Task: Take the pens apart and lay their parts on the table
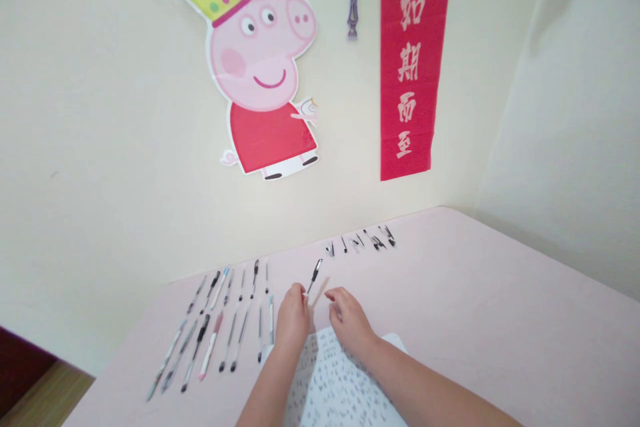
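Observation:
My left hand is closed around the lower end of a pen with a black grip. The pen stands tilted, its top leaning up and to the right. My right hand is a short way to the right, fingers loosely bent with a gap to the thumb and nothing seen between them. Beneath both forearms lies a white sheet covered in handwriting, partly hidden by the arms.
Several pens lie in two rows on the left of the pale pink table. Small dark pen parts are lined up near the wall at the back. A pig cutout and a red banner hang on the wall.

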The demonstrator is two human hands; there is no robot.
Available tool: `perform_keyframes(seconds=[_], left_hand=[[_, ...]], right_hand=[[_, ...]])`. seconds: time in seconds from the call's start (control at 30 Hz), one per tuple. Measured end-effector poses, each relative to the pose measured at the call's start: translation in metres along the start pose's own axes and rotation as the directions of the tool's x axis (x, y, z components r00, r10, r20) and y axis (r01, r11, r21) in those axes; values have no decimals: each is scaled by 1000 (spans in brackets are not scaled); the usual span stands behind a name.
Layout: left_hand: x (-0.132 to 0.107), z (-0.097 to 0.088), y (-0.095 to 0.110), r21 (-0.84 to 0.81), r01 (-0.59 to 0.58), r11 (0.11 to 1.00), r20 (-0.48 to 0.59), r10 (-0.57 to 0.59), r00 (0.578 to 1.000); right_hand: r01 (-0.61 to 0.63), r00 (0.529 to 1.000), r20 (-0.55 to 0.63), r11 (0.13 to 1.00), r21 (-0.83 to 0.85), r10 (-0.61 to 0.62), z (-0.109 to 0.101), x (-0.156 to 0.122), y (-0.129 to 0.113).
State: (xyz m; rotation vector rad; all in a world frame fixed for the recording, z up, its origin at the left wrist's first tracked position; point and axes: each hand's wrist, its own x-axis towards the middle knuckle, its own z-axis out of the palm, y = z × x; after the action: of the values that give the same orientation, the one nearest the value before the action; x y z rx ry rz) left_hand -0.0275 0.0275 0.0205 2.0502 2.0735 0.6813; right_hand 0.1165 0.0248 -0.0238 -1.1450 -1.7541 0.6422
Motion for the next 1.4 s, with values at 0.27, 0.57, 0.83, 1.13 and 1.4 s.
perform_keyframes(seconds=[0.27, 0.57, 0.83, 1.13, 1.4], left_hand=[[-27, 13, 4, -312, -149, 938, -36, 145, 989], [-30, 19, -6, -309, -286, 907, 28, 309, 951], [-32, 19, -4, -165, -322, 932, -34, 321, 946], [-34, 18, 0, -74, -360, 930, -125, 350, 928], [-34, 11, 4, -88, -324, 942, -152, 309, 939]], right_hand=[[-262, 932, -98, 836, 482, 349, -5, 10, 15], [-291, 905, -87, 755, 588, 417, -10, 17, 10], [-280, 906, -51, 686, 671, 420, -7, 15, 8], [-274, 960, 133, 721, 637, 248, -6, 10, -4], [-160, 985, 133, 866, 475, 109, -7, 9, -3]])
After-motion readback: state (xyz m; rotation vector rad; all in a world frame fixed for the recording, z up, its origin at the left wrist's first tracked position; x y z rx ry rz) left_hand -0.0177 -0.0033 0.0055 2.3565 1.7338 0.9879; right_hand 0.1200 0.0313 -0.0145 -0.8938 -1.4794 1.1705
